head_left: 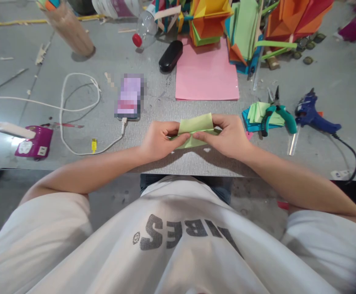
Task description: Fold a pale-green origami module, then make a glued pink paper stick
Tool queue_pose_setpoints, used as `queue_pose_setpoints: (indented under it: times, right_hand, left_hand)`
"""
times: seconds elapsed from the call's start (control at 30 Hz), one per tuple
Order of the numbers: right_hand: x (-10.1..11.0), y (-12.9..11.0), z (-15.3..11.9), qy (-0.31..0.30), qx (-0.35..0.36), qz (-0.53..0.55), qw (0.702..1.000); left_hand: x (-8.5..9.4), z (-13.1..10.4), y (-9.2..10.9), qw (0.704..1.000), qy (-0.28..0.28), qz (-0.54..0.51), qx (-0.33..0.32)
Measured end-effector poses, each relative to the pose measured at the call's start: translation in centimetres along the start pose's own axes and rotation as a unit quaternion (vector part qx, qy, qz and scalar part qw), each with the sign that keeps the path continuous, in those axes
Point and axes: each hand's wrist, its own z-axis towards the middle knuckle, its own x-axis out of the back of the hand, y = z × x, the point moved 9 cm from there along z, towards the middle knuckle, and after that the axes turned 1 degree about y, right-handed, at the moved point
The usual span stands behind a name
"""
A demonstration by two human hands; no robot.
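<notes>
The left hand (158,139) and right hand (232,135) pinched the green paper (195,123), seemingly light, easily creased and best held near its ends.

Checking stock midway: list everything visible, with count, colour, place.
Green paper: one, green, centre
Pink paper: count unclear, pink, upper centre
Phone: one, purple screen, left
Cable: one, white, plugged into phone
Case: one, black, far centre
Bottle: one, clear, far centre
Container: one, white, far edge
Cup: one, tan, far left
Box: one, purple, left
Paper shapes: several, multicoloured, far side
Paper pieces: several, green, blue, under pliers
Pliers: one, teal, right
Glue gun: one, blue, right
Scraps: many, pale, scattered
Shirt: one, white, bottom
Left hand: one, bare, holding green paper
Right hand: one, bare, holding green paper
</notes>
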Motion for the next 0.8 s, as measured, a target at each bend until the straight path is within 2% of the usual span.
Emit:
queue_pose_setpoints:
  times: [0.1,0.27,0.47,0.6,0.8]
  right_hand:
    - [0.4,-0.3,0.1,0.018,0.009,0.023,1.0]
    - [-0.9,-0.5,-0.1,-0.062,-0.004,0.039,0.997]
    - [-0.9,-0.7,-0.4,-0.059,0.004,0.033,0.998]
    - [-0.9,-1.1,-0.5,-0.058,0.035,0.019,0.998]
    - [-0.5,-1.1,-0.4,-0.046,0.058,-0.012,0.997]
  left_hand:
    - [0.2,-0.1,0.6,0.998,0.005,0.049,-0.04]
    - [0.1,-0.3,0.8,0.994,0.004,0.085,-0.069]
    - [-0.4,-0.1,-0.1,0.998,-0.022,0.055,-0.023]
    - [-0.5,0.0,-0.3,0.994,-0.045,0.096,-0.011]
    - [0.3,0.5,-0.5,0.993,-0.035,0.114,-0.006]
